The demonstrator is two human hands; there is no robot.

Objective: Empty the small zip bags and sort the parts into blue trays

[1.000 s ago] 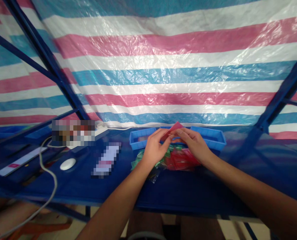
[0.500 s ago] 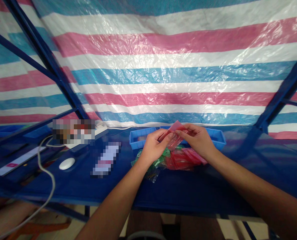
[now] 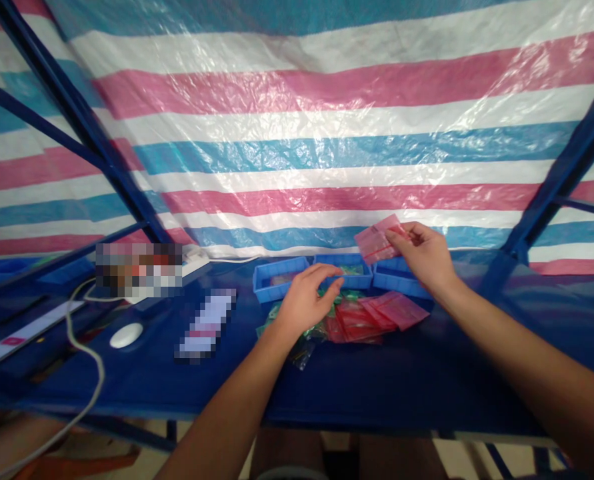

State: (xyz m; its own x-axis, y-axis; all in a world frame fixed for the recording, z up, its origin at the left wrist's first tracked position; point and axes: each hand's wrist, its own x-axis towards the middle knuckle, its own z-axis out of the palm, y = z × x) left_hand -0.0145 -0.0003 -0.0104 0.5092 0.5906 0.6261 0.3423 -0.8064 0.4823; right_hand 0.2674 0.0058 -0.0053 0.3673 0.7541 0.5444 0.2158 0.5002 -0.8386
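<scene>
Pinched in my right hand (image 3: 424,257) is a red zip bag (image 3: 378,241), raised above the right blue bin (image 3: 401,283). My left hand (image 3: 311,293) holds nothing; its thumb and fingers are apart above the green bags (image 3: 321,331). Red zip bags (image 3: 361,320) lie overlapping on the blue table, right beside the green ones. A small clear bag (image 3: 301,355) sits at the pile's front. Behind the pile stand the left blue bin (image 3: 267,292) and the middle blue bin (image 3: 359,282), which has something greenish inside.
On the left of the table lie a white oval mouse (image 3: 126,335), a blurred-out phone-like object (image 3: 207,325) and a power strip (image 3: 195,264). A white cable (image 3: 97,363) hangs over the front edge. Blue metal posts (image 3: 531,217) flank a striped plastic sheet (image 3: 327,147) behind.
My hands have come apart. The right one has carried the red zip bag up and to the right, while the left has let go and opened. The view has shifted slightly.
</scene>
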